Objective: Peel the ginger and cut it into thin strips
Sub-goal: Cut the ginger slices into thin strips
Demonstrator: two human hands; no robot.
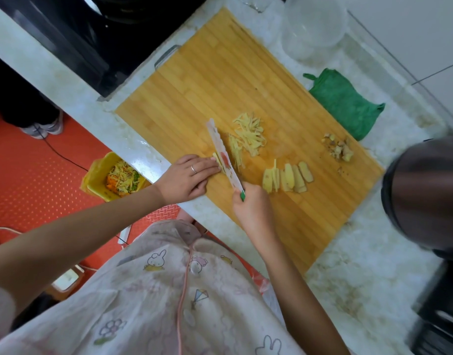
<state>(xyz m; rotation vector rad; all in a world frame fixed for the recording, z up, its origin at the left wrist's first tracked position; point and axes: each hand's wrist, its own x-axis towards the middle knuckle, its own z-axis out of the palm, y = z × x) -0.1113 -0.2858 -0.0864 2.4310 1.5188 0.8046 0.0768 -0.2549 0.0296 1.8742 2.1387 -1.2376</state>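
Head view: your left hand (188, 176) lies pretty flat on the cutting board (220, 80), fingers straight, tips pressing down on a small stack of ginger (216, 160). There's a ring on one finger. Your right hand (253, 206) is wrapped around the green handle of the knife (224, 156), and the blade runs away from that hand, sitting right against the ginger at your left fingertips. The blade is pale with red blotchy print on it, way too blurry to read.

Just past the blade, on the far side from your left hand, there's a loose pile of ginger strips (248, 135). Right beside your right hand, off to its right, a row of ginger slices (288, 176) leans together. Further right of that, well apart from both hands, sits a little heap of peel scraps (339, 149), with a green cloth (344, 102) beyond it on the counter. Below your left wrist, off the counter edge, is a yellow bin (100, 172) with veggie trimmings.
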